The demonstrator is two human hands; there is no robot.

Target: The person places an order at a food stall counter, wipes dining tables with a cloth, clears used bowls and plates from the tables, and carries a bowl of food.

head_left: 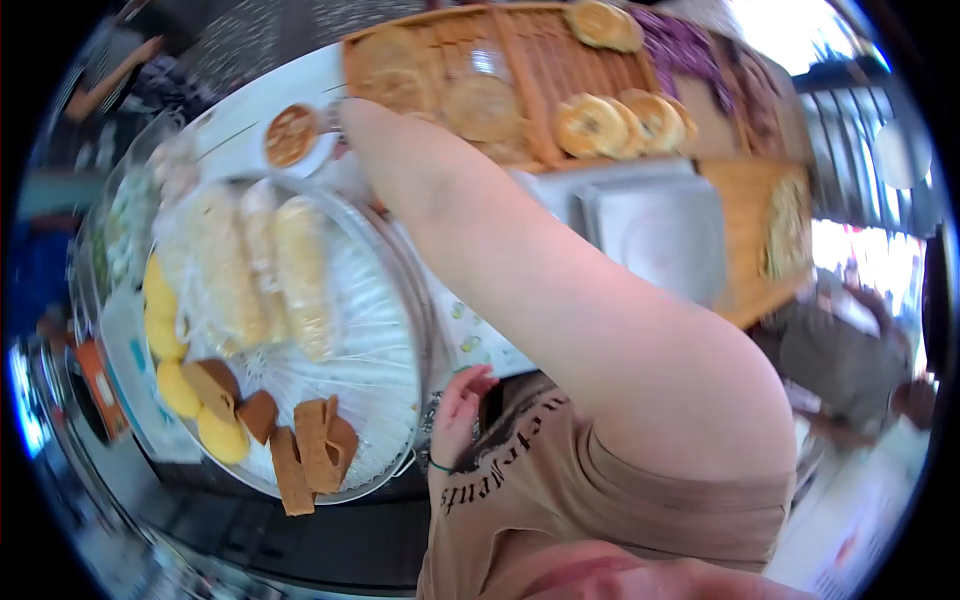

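My right arm stretches across the stall to the upper left. Its hand (341, 142) is bent down behind the wrist and mostly hidden, so its grip cannot be made out. Beside it, a browned round flatbread (291, 135) lies on something white. My left hand (462, 402), with a dark green band at the wrist, hangs near my body. Its fingers are loosely curved, with nothing seen in them. Left of it stands a large round metal tray (385, 400) with bagged pale rolls (302, 270), yellow buns (222, 435) and brown slabs (318, 445).
Wooden slatted trays (600, 80) at the back hold round breads (595, 125) and purple twisted pieces (682, 55). A square metal lidded container (655, 235) sits beside a wooden board (738, 240). A person (845, 345) is at the right; another person's arm (125, 75) shows upper left.
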